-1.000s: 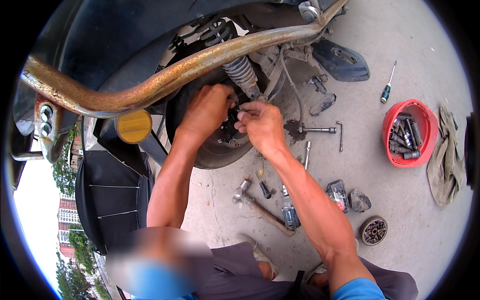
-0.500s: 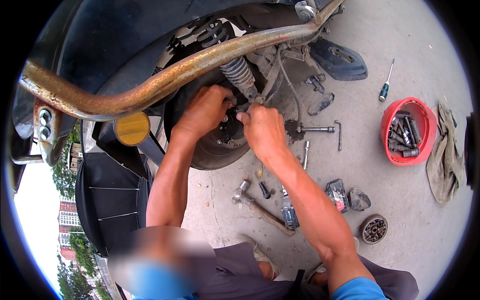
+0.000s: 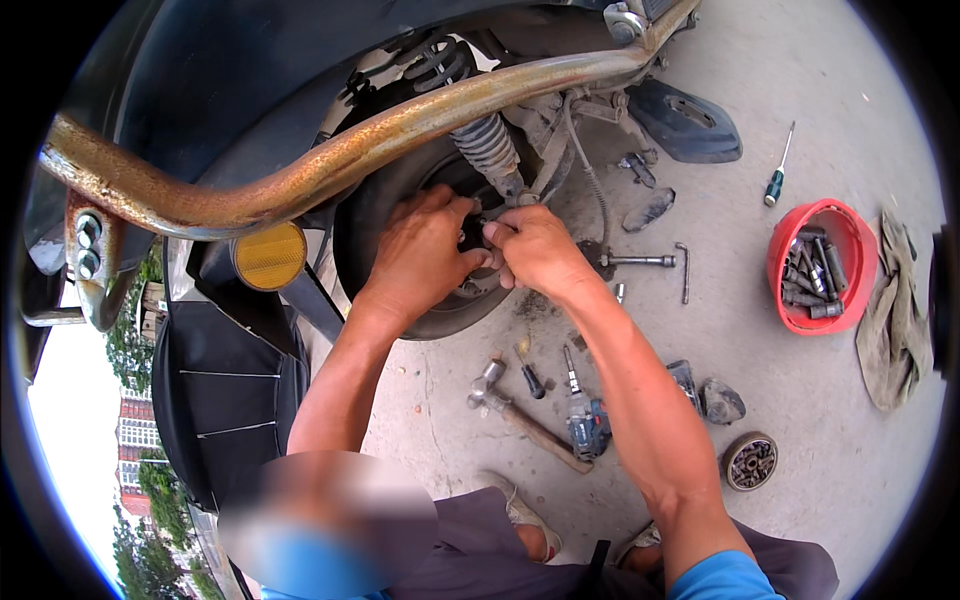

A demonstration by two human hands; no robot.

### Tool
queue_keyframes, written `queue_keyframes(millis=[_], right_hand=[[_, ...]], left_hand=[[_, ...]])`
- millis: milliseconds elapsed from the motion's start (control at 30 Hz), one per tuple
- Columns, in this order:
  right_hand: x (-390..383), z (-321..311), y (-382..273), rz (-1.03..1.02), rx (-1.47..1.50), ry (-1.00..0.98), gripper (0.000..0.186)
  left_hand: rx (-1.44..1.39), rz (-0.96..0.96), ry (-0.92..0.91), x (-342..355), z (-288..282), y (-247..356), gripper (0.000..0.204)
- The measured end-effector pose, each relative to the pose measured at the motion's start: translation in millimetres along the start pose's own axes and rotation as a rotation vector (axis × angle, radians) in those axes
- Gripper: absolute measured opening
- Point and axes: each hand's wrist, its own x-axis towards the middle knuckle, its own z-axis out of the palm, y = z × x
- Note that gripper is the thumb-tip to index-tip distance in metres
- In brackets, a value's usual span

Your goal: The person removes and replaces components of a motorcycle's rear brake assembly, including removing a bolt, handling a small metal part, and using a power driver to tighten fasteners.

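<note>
Both my hands are at the hub of a dark wheel (image 3: 450, 325) under a vehicle. My left hand (image 3: 422, 245) rests at the hub's left side, thumb and forefinger apart; its other fingertips are hidden. Close beside it, my right hand (image 3: 540, 245) is closed, its thumb and fingers pinched at the hub just below the shock absorber's lower end. Whatever lies in that pinch is too small to make out. Above the hands slants the coil-spring shock absorber (image 3: 487, 150). A brake cable (image 3: 590, 175) runs down to the right of my right hand.
A rusty bar (image 3: 400, 125) arches over the hands. On the concrete lie a hammer (image 3: 525, 420), a cordless power tool (image 3: 585, 420), screwdrivers (image 3: 775, 185), a socket wrench (image 3: 640, 261) and a hex key (image 3: 685, 272). A red helmet (image 3: 850, 310) holds sockets; a round tin (image 3: 728, 470) holds small hardware.
My left hand has moved slightly down and spread its thumb toward my right hand. My right hand has turned and shifted a little right. The view has shifted slightly.
</note>
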Motion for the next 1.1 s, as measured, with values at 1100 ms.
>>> queue_keyframes(millis=[1100], right_hand=[[-8,16,7,-0.469,-0.410,0.390,0.022]], left_hand=[[-0.182,-0.099,0.132,-6,11,-5,0.048]])
